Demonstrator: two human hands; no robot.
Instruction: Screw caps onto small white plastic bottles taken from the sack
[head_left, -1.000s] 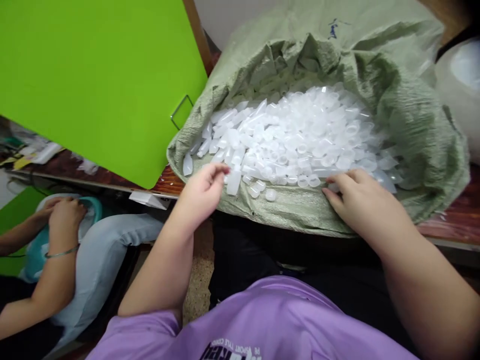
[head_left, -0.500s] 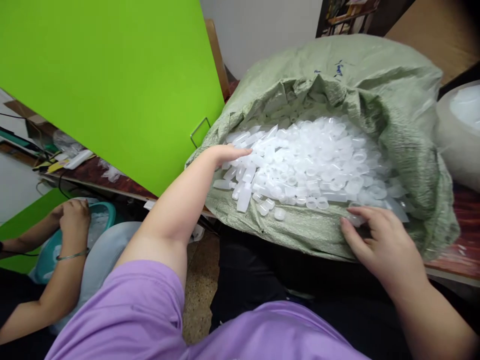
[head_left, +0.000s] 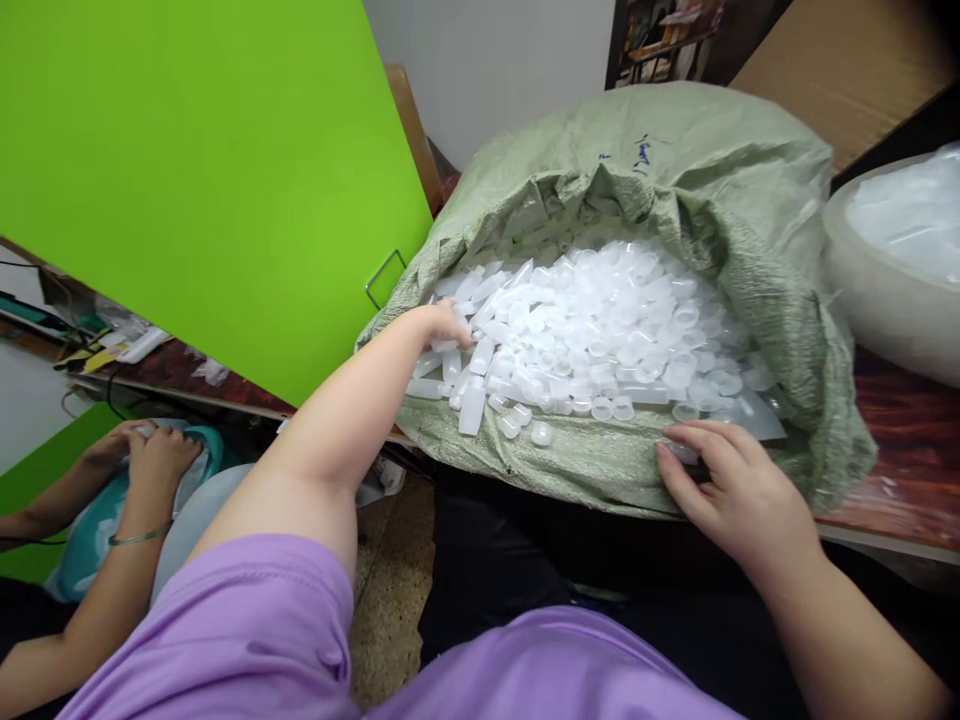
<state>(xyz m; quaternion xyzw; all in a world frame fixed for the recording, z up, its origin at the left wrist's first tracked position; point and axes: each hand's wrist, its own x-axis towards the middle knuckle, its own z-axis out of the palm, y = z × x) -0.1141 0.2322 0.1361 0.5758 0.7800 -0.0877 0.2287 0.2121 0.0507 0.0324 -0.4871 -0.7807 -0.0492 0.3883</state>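
Observation:
A pale green woven sack (head_left: 720,130) lies on its side with its mouth toward me. Inside and spilling over the lower lip is a heap of translucent white plastic pieces (head_left: 577,320), short ring-like caps and longer tapered tubes mixed together. My left hand (head_left: 448,322) reaches into the heap's left side, among the longer tubes; most of its fingers are hidden. At the sack's front right edge, my right hand (head_left: 739,485) has thumb and fingers curled round a small translucent cap (head_left: 681,452), partly covered by the fingertips.
A large bright green panel (head_left: 202,160) with a wire handle stands left of the sack. At right, a pale tub (head_left: 877,260) holds more white plastic on the red-brown table (head_left: 900,440). At lower left, another person's hands (head_left: 154,455) work over a teal basin (head_left: 86,545).
My left hand has gone from stretched over the heap to lower down among the tubes at its left. My right hand stays at the sack's lip. The view has shifted slightly right.

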